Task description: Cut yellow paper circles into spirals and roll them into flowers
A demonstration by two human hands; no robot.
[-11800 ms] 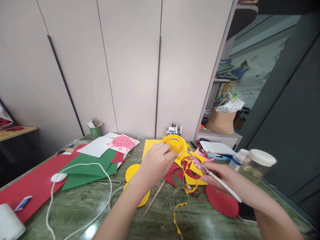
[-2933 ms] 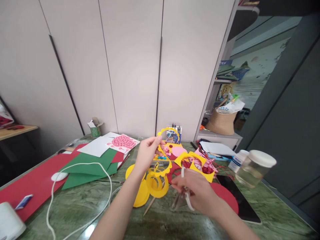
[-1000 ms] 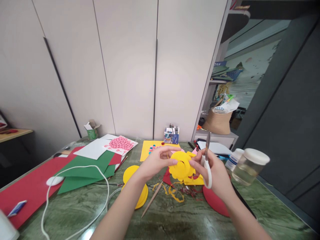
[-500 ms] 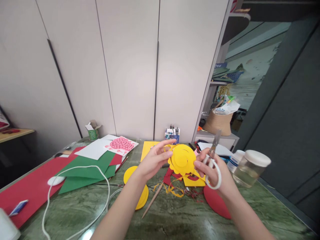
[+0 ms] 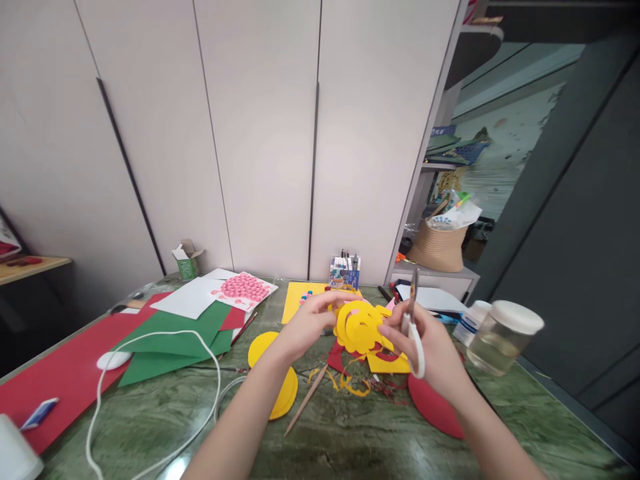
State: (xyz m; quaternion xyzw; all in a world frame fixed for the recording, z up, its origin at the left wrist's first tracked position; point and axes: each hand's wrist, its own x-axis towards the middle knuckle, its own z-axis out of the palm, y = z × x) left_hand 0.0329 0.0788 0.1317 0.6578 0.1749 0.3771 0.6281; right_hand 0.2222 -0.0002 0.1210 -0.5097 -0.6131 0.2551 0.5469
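Note:
A yellow paper spiral [image 5: 361, 327] with a scalloped edge is held up above the table, its coils spread apart. My left hand [image 5: 314, 321] is closed at its left edge, the fingertips partly hidden behind the paper. On its right edge rest the fingers of my right hand [image 5: 425, 340], which also grips a pair of scissors [image 5: 413, 313] with white handles, blades pointing up. Beneath lie yellow paper scraps [image 5: 355, 387] and a piece of red paper [image 5: 337, 360]. Yellow paper discs [image 5: 285, 397] lie near my left forearm, and a red paper disc [image 5: 433, 407] under my right wrist.
A wooden stick [image 5: 306, 402] lies at the front middle. Green sheets [image 5: 175, 340], red paper [image 5: 60, 380] and a white cable [image 5: 150, 333] spread over the left side. A lidded jar [image 5: 505, 337] stands at the right beside a white bottle [image 5: 473, 320]. Tall cabinets [image 5: 260, 133] rise behind.
The spiral has gone from facing me nearly flat to tilted, with its coils fanned out. My right hand has turned, swinging the scissors more upright and leftward. The left fingers have lowered and curled in.

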